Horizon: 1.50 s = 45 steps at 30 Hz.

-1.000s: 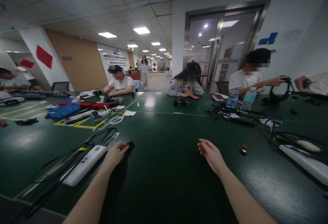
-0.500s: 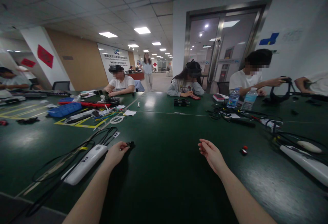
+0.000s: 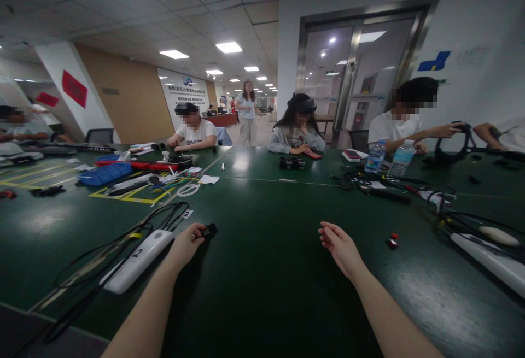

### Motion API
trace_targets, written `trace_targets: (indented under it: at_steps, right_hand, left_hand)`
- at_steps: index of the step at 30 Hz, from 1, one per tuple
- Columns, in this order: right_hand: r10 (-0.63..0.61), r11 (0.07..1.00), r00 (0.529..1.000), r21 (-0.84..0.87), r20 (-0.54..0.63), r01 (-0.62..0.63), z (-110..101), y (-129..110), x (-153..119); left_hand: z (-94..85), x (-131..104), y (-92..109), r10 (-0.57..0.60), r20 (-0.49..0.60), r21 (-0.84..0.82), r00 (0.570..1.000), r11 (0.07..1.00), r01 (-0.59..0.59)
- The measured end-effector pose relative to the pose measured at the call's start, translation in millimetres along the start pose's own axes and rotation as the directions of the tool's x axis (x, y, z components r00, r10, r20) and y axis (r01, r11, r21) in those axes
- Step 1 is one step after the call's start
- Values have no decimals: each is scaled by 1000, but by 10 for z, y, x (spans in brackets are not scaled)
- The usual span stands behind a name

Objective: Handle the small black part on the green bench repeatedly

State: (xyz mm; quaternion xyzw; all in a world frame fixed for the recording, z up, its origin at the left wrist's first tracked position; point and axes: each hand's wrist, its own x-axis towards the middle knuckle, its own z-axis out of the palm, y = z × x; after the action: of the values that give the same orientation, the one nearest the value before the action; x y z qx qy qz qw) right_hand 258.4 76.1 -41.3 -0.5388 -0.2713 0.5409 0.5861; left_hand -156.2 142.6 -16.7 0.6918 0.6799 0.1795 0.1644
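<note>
At the left of the middle, my left hand (image 3: 190, 242) is closed with thumb and fingers on a small black object (image 3: 210, 230). The object's dark end sticks out to the right of the fingertips; its kind is too small to make out. My right hand (image 3: 337, 246) hovers over the green table (image 3: 262, 270) on the right, its fingers loosely bent and partly apart. I see nothing in it. A small red and black item (image 3: 392, 241) lies to the right of that hand, apart from it.
A white power strip (image 3: 137, 262) with black cables (image 3: 164, 213) lies beside my left forearm. Another white strip (image 3: 488, 262) is at the right edge. A blue tray (image 3: 105, 174), water bottles (image 3: 401, 158) and a black item (image 3: 292, 163) stand farther back. Several people sit across the table.
The black object in my left hand has turned and shows more of itself. My right hand has barely moved. A person walking in the background is closer, and one seated person has raised a hand.
</note>
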Motion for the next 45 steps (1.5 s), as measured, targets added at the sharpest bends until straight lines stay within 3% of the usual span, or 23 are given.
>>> trace_targets:
  at_steps: [8,17,22,34,37,40,43,45]
  right_hand:
    - [-34,999,999,-16,26,35,-60,74,65]
    - [-27,999,1000,-19,17,27,-39,35,28]
    - [-24,1000,1000,6,6,24,-8,16,13]
    - [-23,1000,1000,5,16,23,-17,-2,-9]
    - [-33,999,999,13,15,33,-14,-12,-22]
    - [-35,999,999,38,19,34,-24,-15,-31]
    - [-43,998,999,54,23,42,-37,-6,-32]
    - [-52,997,998,52,21,51,-38,10,-24]
  left_hand:
    - [-49,25,62,82,-58,128,995,989,-74]
    - [-61,-9,128,78,36,100,996,992,-82]
    - [-63,17,131,67,30,104,997,992,-70]
    - [-106,10,196,-168,-81,125,982,976,177]
    - [9,43,386,-83,-38,144,996,986,88]
    - [255,82,716,98,45,136,994,985,-103]
    - [582,87,1127,267,133,75,955,958,-278]
    - [798,47,1410,386,181,18,905,918,-395]
